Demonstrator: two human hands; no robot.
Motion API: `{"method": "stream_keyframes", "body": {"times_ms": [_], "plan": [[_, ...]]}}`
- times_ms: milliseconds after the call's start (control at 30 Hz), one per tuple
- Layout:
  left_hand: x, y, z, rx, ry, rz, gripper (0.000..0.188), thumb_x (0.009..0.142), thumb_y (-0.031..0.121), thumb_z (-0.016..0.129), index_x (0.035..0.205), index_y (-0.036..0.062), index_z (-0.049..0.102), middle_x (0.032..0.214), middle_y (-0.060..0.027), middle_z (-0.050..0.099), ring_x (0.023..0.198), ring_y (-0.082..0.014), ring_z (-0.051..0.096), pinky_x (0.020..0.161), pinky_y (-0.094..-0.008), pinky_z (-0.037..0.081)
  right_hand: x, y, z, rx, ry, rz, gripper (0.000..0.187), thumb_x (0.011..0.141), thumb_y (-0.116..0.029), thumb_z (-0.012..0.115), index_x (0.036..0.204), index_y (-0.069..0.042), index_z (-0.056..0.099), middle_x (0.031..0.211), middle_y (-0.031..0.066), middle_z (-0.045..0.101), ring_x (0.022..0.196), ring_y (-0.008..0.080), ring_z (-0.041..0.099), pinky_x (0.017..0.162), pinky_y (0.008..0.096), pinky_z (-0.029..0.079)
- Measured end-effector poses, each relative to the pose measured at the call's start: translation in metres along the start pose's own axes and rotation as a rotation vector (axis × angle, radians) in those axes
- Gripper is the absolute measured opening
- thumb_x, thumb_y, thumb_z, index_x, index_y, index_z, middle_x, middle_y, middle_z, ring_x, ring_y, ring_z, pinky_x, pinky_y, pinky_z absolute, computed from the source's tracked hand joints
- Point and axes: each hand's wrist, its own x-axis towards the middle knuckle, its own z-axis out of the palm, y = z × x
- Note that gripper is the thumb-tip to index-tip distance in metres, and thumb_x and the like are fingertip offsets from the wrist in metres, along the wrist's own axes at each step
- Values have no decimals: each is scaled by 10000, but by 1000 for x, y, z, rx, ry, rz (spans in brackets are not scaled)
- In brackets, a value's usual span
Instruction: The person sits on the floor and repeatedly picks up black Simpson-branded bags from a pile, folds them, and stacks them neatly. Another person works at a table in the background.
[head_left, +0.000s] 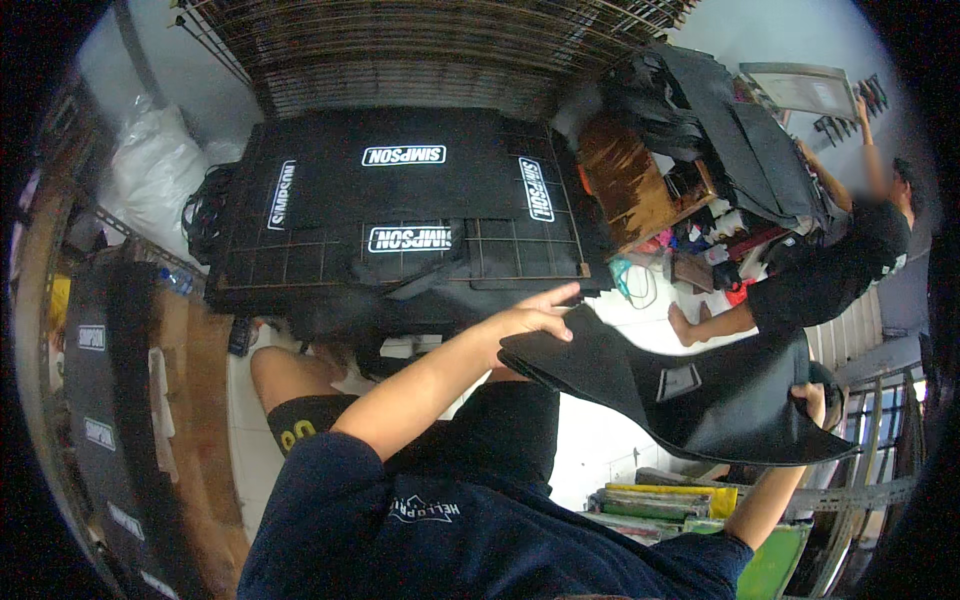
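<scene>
A floppy black sheet (pixel 690 395) with a pale printed label spans the space between my hands, bending and sagging in the middle. At its left corner, my left hand (pixel 540 318) grips it, the thumb lying by the edge and the index finger stretched out. My right hand (pixel 810 397) has its fingers curled over the sheet's right edge. In front of me, a wire rack (pixel 500 262) bears black panels (pixel 330 190) with white printed labels, some lying partly under the wires.
Many wire racks (pixel 440 60) hang stacked above. At left, black labelled panels (pixel 100 380) lie beside a brown board (pixel 200 430). A co-worker (pixel 850 260) at right reaches toward a raised frame (pixel 805 92). Wooden shelving (pixel 620 180) and stacked frames (pixel 650 505) stand nearby.
</scene>
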Motion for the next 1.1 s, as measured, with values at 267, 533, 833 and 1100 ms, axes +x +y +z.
{"method": "stream_keyframes", "body": {"times_ms": [267, 533, 833, 1100], "plan": [[-25, 69, -16, 521, 24, 505, 877, 651, -59, 633, 1415, 4, 208, 1478, -148, 194, 1377, -221, 146, 1105, -318, 102, 86, 40, 14, 75, -126, 117, 713, 628, -100, 471, 1324, -4, 356, 1196, 124, 516, 1058, 238, 523, 929, 305, 410], [-14, 71, -95, 793, 313, 566, 917, 675, -137, 568, 1441, 28, 91, 1488, -147, 144, 1355, -196, 187, 1079, -307, 167, 230, 181, -43, -307, -72, 483, 347, 729, -79, 613, 1069, -26, 571, 912, 62, 599, 818, 179, 579, 724, 290, 450], [99, 32, -289, 1220, 866, 277, 847, 717, -16, 634, 1427, 78, 183, 1431, -189, 274, 1308, -291, 312, 1058, -331, 283, 394, 448, 6, -798, 311, 264, 393, 673, -116, 726, 972, 80, 563, 902, 148, 619, 874, 247, 582, 790, 355, 443], [108, 17, -281, 1470, 1028, 100, 680, 720, 67, 631, 1340, -2, 360, 1344, -222, 396, 1233, -353, 401, 1026, -363, 341, 414, 521, -30, -693, 167, 456, 404, 641, -136, 773, 938, 70, 591, 933, 135, 626, 878, 224, 581, 796, 301, 434]]}}
